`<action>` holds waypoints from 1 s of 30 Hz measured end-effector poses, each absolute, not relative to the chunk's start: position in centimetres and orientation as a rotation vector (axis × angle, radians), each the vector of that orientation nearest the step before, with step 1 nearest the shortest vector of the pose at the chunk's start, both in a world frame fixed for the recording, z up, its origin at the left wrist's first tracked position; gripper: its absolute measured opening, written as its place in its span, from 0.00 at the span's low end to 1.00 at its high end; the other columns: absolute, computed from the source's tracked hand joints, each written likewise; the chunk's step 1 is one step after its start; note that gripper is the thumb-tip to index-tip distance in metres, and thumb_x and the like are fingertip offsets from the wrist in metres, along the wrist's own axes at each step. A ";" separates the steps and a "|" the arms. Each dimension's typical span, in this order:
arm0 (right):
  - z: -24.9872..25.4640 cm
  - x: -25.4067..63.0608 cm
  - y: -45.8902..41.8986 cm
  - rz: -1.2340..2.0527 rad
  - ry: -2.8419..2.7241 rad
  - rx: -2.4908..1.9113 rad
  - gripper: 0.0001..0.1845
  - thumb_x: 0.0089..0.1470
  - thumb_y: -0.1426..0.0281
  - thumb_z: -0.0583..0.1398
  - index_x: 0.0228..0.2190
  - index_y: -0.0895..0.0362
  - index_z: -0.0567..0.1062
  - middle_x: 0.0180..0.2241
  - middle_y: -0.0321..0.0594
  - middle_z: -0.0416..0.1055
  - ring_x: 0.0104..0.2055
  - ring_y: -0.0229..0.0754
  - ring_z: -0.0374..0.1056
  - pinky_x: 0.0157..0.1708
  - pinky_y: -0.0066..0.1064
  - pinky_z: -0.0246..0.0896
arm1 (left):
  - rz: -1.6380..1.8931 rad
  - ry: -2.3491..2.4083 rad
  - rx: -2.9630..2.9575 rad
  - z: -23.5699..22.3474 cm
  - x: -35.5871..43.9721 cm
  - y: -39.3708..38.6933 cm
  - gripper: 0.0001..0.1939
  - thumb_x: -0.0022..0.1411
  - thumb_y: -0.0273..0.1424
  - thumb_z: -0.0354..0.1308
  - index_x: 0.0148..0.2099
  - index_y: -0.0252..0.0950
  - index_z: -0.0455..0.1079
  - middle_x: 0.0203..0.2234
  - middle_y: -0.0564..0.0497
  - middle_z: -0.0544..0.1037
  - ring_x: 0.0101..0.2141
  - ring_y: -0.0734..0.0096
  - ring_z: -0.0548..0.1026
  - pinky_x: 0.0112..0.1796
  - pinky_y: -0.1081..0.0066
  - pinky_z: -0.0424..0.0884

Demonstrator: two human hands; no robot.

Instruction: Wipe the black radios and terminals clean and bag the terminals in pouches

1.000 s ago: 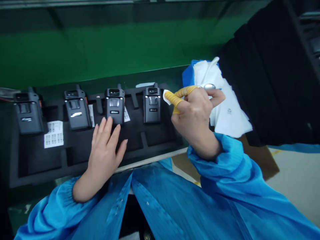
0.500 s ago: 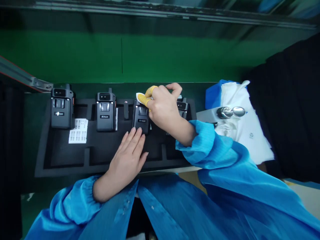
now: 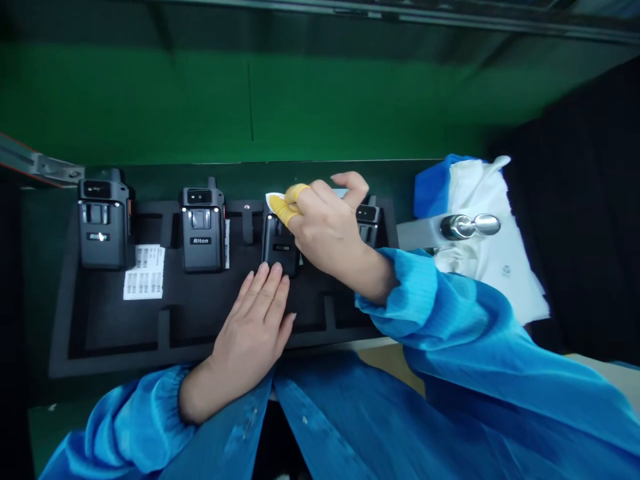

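A black handheld radio marked Riton (image 3: 281, 249) lies in the black foam tray (image 3: 115, 363), third from the left. The fingertips of my left hand (image 3: 253, 323) rest flat on its lower end, fingers stretched out. My right hand (image 3: 327, 220), with yellow finger cots on two fingers, pinches a small white wipe (image 3: 272, 198) against the radio's upper left corner. This hand hides the top of that radio and part of another radio (image 3: 369, 217) to its right. Two more radios, one at the far left (image 3: 104, 240) and one left of centre (image 3: 201, 227), lie face up.
A white barcode label sheet (image 3: 144, 283) lies in the tray beside the far-left radio. To the right, a blue box (image 3: 431, 190) holds white cloths (image 3: 505, 267), with a metal-topped dispenser (image 3: 457, 227) in front. A metal bracket (image 3: 55, 167) sticks in at the left.
My right hand, with the wipe, has shifted slightly toward the radio's left corner. My left hand stays on its lower end. The whole view has shifted a little.
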State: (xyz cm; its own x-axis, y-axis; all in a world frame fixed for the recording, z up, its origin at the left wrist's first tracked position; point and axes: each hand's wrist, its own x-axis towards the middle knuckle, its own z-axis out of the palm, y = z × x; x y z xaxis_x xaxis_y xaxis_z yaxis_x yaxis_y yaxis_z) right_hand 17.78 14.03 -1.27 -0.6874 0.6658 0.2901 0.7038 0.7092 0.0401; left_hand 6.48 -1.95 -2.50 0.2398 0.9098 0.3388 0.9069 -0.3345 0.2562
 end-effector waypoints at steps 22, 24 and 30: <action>-0.6 18.9 14.4 -0.018 -2.656 -0.986 0.24 0.66 0.69 0.43 0.29 0.52 0.76 0.33 0.35 0.70 0.39 0.39 0.60 0.52 0.47 0.43 | 0.642 1.790 2.478 -2.4 6.4 -2.0 0.21 0.66 0.28 0.54 0.59 0.22 0.64 0.56 0.31 0.72 0.59 0.47 0.68 0.55 0.52 0.71; -0.6 19.0 14.7 -0.017 -2.683 -0.876 0.27 0.67 0.68 0.41 0.28 0.51 0.76 0.34 0.34 0.71 0.40 0.38 0.60 0.52 0.46 0.44 | 0.633 1.791 2.464 -2.4 6.4 -2.1 0.23 0.66 0.28 0.54 0.61 0.23 0.62 0.57 0.32 0.71 0.60 0.48 0.66 0.56 0.51 0.70; -0.6 20.8 15.2 -0.028 -2.742 -0.907 0.28 0.68 0.69 0.40 0.29 0.52 0.76 0.33 0.33 0.70 0.38 0.37 0.60 0.52 0.46 0.45 | 0.627 1.794 2.430 -2.4 6.4 -2.1 0.27 0.66 0.28 0.54 0.64 0.24 0.58 0.58 0.33 0.70 0.61 0.49 0.65 0.57 0.51 0.69</action>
